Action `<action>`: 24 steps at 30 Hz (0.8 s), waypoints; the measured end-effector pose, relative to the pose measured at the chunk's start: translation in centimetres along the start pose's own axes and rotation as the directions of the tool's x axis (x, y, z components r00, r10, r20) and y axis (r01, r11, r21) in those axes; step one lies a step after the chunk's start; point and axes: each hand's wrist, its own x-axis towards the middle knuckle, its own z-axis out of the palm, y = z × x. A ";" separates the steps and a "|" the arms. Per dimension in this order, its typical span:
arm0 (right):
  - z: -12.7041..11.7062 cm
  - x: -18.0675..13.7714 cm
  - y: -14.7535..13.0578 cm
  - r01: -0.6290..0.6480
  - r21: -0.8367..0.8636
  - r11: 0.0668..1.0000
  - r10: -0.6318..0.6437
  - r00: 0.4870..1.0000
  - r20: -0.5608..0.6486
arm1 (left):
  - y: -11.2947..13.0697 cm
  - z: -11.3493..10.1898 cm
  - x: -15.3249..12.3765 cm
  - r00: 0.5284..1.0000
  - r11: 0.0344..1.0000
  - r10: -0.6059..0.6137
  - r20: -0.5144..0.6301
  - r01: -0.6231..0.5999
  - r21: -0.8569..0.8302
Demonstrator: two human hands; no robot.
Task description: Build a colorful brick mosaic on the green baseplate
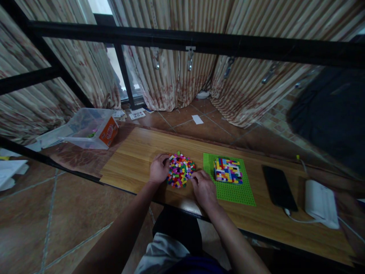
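A round heap of small multicoloured building bricks (180, 171) lies on the wooden board between my hands. My left hand (159, 168) rests at the heap's left edge, its fingers loosely bent and apart, touching the outer bricks. At the heap's lower right, my right hand (204, 188) has thumb and forefinger pinched together at a small pale brick. To the right of it lies a green studded baseplate (232, 195). A block of joined bricks (228, 170) in many colours stands on the upper part of that plate, with a patterned top.
Right of the baseplate lie a black phone (279, 187) and a white power bank (321, 203), joined by a cable. A clear plastic box (85, 127) with an orange label stands beyond the board's left end. A black metal bar (182, 35) crosses before the curtains (176, 83).
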 end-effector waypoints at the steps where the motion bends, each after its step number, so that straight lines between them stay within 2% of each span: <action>1: 0.0 0.0 0.0 -0.001 -0.005 1.000 0.001 1.000 -0.001 | 0.0 0.0 0.0 1.000 1.000 0.002 0.000 -0.002 -0.001; 11: -0.5 -0.4 -0.1 0.074 -0.068 0.995 -0.071 0.996 0.050 | -0.1 0.0 0.1 1.000 1.000 0.011 -0.010 -0.011 0.019; 14: -0.9 -0.5 -0.4 0.063 -0.012 0.998 -0.063 0.997 0.050 | -0.2 0.0 0.2 1.000 1.000 0.011 -0.006 -0.011 0.021; 19: -3.6 -1.4 1.0 -0.054 0.149 0.987 0.070 0.992 -0.102 | -0.2 0.0 0.2 1.000 1.000 0.007 0.002 -0.007 0.027; 24: -7.8 -1.6 5.7 -0.155 0.157 0.975 0.195 0.940 -0.281 | -0.1 -0.1 0.2 1.000 0.999 0.011 -0.002 -0.011 0.031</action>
